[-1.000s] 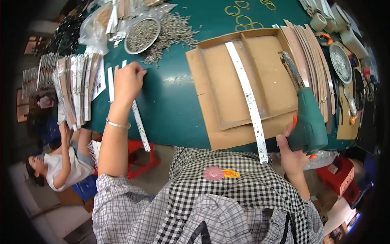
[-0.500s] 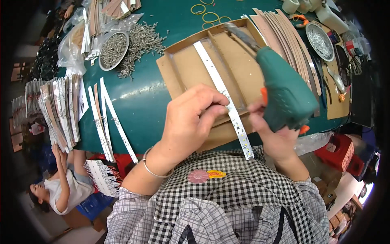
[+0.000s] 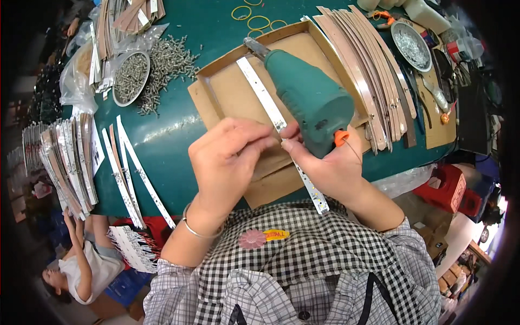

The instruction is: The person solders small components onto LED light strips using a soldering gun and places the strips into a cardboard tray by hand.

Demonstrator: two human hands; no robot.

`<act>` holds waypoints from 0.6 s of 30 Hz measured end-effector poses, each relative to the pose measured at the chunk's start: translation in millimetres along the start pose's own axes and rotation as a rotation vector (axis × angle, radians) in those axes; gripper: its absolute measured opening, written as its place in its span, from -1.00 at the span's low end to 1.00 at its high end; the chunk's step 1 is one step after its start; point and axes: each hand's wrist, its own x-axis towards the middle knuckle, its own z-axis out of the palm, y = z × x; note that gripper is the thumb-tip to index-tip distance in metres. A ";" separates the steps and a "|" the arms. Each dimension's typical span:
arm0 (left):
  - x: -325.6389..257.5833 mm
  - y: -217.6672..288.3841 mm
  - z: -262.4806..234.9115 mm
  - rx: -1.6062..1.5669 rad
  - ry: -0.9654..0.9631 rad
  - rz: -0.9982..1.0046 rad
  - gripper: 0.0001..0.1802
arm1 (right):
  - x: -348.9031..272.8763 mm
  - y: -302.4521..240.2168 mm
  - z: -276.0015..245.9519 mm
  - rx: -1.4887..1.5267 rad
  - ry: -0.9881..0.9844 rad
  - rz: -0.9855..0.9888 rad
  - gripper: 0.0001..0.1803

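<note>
The left hand [image 3: 225,154], fingertips together, was at a slim white circuit strip [image 3: 265,103]; the right hand [image 3: 336,168] clasped a green plastic driver [image 3: 311,97]; positioning, seemingly underway, next required alignment.

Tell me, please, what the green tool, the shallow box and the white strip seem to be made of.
The green tool: probably plastic, satin, with smooth moulded curves. The shallow box: likely cardboard, matte brown, with thin walls. The white strip: perhaps circuit board, smooth surface carrying small components; core unclear.
</note>
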 end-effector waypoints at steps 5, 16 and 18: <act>-1.9 -12.0 3.3 0.043 0.044 -0.061 -0.77 | -0.2 1.7 -3.8 -0.041 -0.006 -0.035 -0.66; -2.6 -2.7 1.4 0.012 0.051 -0.014 -0.84 | 0.2 -19.2 -14.9 0.128 0.104 0.057 -0.80; -4.3 4.8 1.6 -0.043 0.030 -0.099 -0.85 | 1.8 -16.8 -14.8 0.155 0.104 0.090 -0.77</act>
